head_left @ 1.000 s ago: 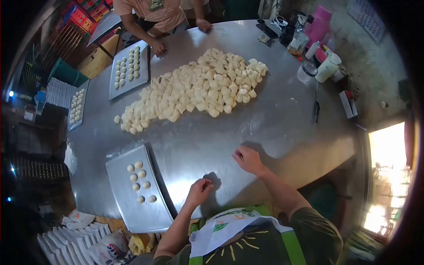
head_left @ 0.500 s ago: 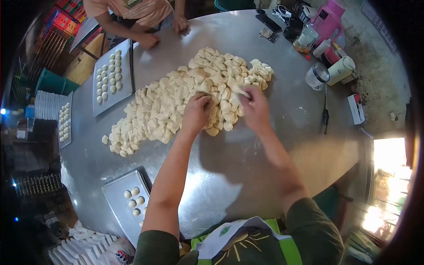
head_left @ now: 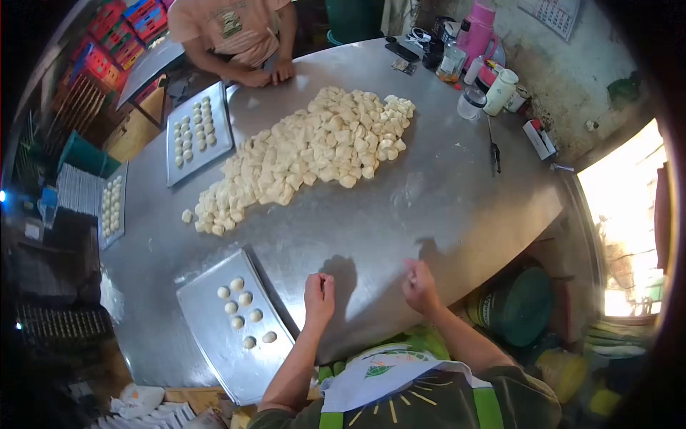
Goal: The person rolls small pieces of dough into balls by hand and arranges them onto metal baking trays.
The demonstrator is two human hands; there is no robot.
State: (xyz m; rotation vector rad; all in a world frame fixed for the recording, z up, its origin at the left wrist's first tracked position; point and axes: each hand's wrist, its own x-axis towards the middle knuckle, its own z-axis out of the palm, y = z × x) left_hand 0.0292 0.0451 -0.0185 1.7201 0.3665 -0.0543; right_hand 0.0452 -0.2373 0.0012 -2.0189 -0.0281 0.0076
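Left grip (head_left: 319, 297) and right grip (head_left: 421, 287): both curled; how tightly, or on what, could not be told. Dough (head_left: 307, 151) lay piled beyond both; balls (head_left: 245, 298) sat on the near tray (head_left: 246, 379), left of the left grip. Rounding seemed in hand, calling next for light, cupped pressure.

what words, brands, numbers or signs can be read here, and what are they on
No text is clear enough to quote.
Calendar: print too small to read.
Pink shirt: chest print too blurred.
Apron: green print too blurred.
Bucket: side marking too blurred.
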